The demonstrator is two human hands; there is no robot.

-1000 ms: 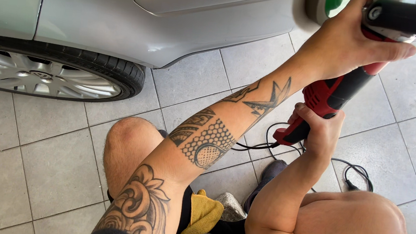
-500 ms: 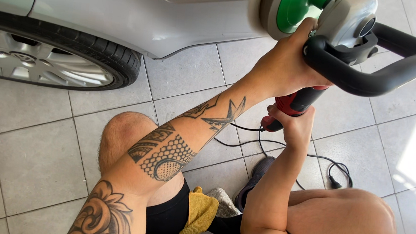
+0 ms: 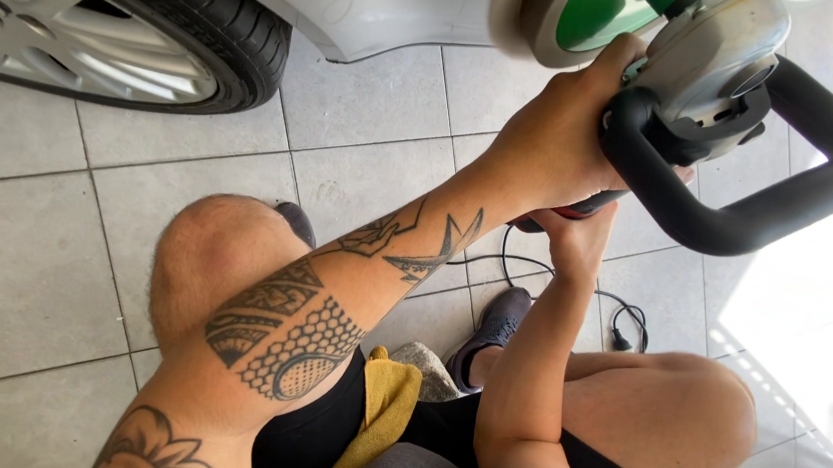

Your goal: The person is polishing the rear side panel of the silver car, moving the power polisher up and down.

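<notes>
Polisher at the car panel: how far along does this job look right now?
Done: hard to judge; the silver panel beside the tyre shines, but no polished edge shows. In hand: the left hand grips the polisher head and the right hand its red rear, with the pad up at the panel. Left: probably a wipe-down; the yellow cloth lies in the lap.

A floor of large pale grey square tiles (image 3: 32, 261) carries everything — a black rubber tyre on a silver alloy wheel (image 3: 102, 36), a thin black power cord (image 3: 620, 322) looped near a dark sports shoe (image 3: 494, 326).
</notes>
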